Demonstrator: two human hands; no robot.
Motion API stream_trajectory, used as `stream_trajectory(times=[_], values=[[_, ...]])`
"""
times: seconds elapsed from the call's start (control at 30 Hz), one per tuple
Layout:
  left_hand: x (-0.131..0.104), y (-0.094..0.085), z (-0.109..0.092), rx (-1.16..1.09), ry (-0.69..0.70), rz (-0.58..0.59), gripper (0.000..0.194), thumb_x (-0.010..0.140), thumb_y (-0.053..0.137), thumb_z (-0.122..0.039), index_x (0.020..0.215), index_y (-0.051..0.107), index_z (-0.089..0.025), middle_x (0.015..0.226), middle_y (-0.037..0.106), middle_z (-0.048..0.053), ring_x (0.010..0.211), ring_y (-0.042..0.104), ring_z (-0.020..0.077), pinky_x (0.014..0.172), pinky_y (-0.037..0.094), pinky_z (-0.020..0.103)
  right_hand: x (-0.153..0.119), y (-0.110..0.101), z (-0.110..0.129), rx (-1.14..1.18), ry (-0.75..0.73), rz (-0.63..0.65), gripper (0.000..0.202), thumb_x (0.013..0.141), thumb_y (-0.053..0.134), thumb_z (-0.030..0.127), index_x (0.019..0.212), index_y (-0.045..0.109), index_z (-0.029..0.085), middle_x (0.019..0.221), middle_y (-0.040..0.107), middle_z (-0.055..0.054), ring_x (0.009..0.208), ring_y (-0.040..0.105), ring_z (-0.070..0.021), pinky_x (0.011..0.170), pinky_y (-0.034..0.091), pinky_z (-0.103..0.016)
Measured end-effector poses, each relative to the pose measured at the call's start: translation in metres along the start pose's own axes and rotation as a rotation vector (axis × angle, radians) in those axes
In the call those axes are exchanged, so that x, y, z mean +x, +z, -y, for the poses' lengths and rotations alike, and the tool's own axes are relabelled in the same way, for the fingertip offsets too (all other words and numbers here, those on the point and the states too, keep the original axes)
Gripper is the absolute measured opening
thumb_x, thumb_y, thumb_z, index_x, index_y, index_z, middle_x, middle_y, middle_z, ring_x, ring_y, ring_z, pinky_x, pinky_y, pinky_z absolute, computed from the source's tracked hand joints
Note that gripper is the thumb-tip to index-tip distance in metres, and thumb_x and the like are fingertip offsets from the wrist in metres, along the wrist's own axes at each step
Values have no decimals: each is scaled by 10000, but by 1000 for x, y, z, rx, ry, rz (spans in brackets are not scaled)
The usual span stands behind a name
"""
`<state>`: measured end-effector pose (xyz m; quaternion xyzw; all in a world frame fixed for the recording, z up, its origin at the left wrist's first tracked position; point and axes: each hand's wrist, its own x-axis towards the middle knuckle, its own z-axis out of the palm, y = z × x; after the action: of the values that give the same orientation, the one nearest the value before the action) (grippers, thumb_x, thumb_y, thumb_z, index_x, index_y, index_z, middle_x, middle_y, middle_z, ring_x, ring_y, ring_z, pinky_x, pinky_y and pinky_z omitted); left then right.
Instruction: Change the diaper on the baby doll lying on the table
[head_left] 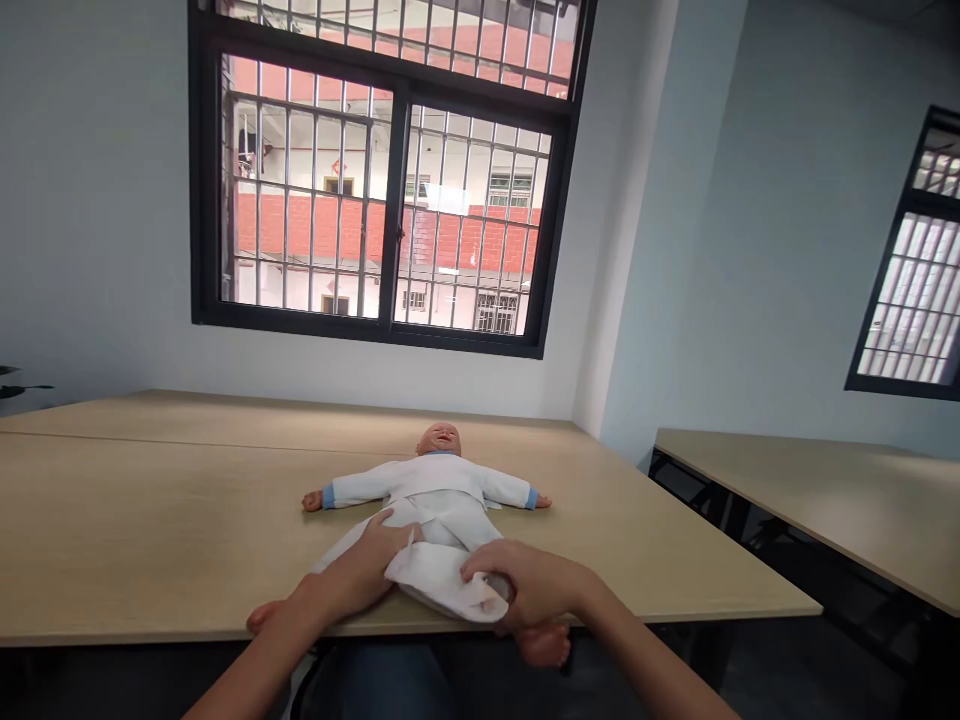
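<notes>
A baby doll [442,480] in a white outfit with blue cuffs lies on its back on the wooden table [187,500], head toward the window, arms spread. Its feet are at the front edge, one reaching past it. A white cloth or diaper [435,572] lies between its legs. My left hand [375,560] is at the doll's hip, fingers closed on the left side of the white cloth. My right hand [525,580] grips the cloth's right side, its thumb on top. Parts of both hands' fingers are hidden by the cloth.
A second wooden table [810,490] stands at the right beyond a gap. Behind the doll is a wall with a barred, dark-framed window [397,200]. Another window [911,290] is at the far right. Leaves show at the left edge.
</notes>
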<state>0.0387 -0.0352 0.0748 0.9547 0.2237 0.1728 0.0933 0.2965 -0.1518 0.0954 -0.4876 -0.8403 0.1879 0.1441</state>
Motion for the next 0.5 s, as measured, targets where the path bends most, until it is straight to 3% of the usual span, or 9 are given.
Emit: stream_trajectory(times=[0.1,0.23,0.37,0.5], values=[[0,-5,2,-125,-9,-4,134,864,418,-232,822,545,-233,876,672,-15,869,596,166,1141,251,381,2,7,-4,26,37,-118,323,741,598,205,1029,743,225,1011,712,-28,914,616,-204,873,443,-281],[-3,-8,-2,-283,-25,-92,189,862,385,-217,848,574,-219,952,690,24,908,576,185,1043,374,325,2,10,-2,187,25,-149,238,781,483,143,808,716,183,827,692,-1,793,593,-173,751,456,-249],[1,-7,3,-454,-33,-171,283,843,403,-212,960,660,-186,1087,724,63,1003,598,215,987,433,286,9,9,3,363,-12,-314,211,867,510,265,878,709,195,912,702,-18,890,604,-199,832,482,-285],[16,-7,24,-564,-84,-276,358,799,489,-290,1091,663,-177,1224,690,69,1082,602,249,999,442,304,39,7,-8,515,-48,-475,311,921,479,384,977,707,179,956,706,-56,932,628,-226,862,502,-328]])
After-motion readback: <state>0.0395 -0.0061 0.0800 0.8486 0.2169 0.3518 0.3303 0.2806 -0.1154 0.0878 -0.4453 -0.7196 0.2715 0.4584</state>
